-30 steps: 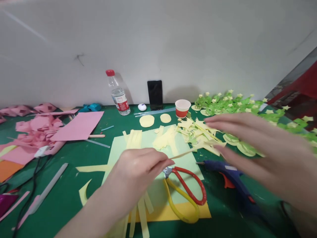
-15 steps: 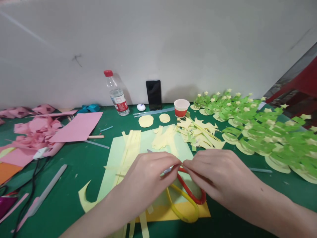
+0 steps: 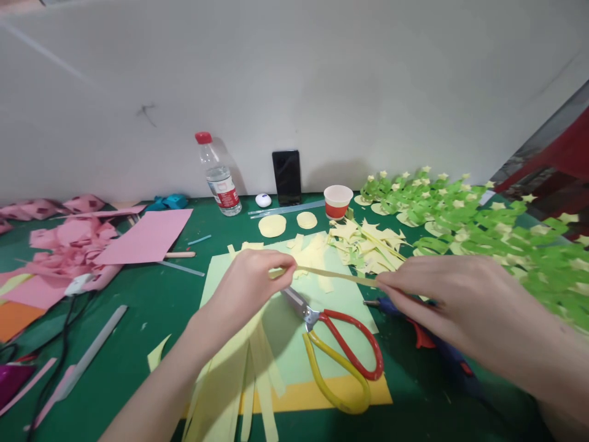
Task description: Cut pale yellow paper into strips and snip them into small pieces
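Above one green table (image 3: 151,301), two hands (image 3: 253,276) (image 3: 432,285) hold one strip (image 3: 335,274).

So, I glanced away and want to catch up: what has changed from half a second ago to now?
The hands, fingertips together then, have drawn apart: the left hand leftward and forward, the right hand rightward. A yellow paper strip now spans between them, pinched by both. The scissors, bottle, phone and cup stayed put.
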Demonstrator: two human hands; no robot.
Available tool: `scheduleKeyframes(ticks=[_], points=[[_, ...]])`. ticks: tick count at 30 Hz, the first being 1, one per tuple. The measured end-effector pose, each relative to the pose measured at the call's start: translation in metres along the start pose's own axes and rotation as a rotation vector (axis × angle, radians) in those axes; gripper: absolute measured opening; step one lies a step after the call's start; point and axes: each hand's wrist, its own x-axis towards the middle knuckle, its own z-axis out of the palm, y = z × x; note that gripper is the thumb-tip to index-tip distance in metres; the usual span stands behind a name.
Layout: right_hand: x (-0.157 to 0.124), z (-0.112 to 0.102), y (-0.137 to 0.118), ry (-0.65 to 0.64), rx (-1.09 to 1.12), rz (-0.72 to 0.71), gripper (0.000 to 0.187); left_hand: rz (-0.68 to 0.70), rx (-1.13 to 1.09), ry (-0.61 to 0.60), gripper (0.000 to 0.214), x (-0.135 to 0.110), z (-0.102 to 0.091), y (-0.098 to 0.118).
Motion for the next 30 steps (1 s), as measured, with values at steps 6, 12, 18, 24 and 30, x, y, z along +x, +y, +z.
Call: scheduleKeyframes(ticks=[6, 12, 18, 24, 30], points=[[-0.007, -0.010, 0.012, 0.038, -0.069, 0.024, 0.043, -0.119, 0.066, 0.045, 0.020, 0.004, -0.013, -0.019], [-0.007, -0.014, 0.011, 0.057, 0.028, 0.011, 0.040, -0.248, 0.117, 0.178, 0.016, 0.000, -0.030, -0.040], [0.010, -0.002, 0.004, -0.171, 0.482, 0.275, 0.025, -0.396, 0.044, 0.324, 0.016, -0.015, -0.053, -0.067], [0.027, 0.034, -0.019, -0.460, 1.060, 0.561, 0.017, -0.508, -0.385, 0.084, 0.020, -0.039, -0.017, -0.036], [0.023, 0.046, -0.046, -0.584, 1.514, 0.640, 0.015, -0.454, -0.834, -0.476, 0.051, -0.076, 0.034, 0.025]])
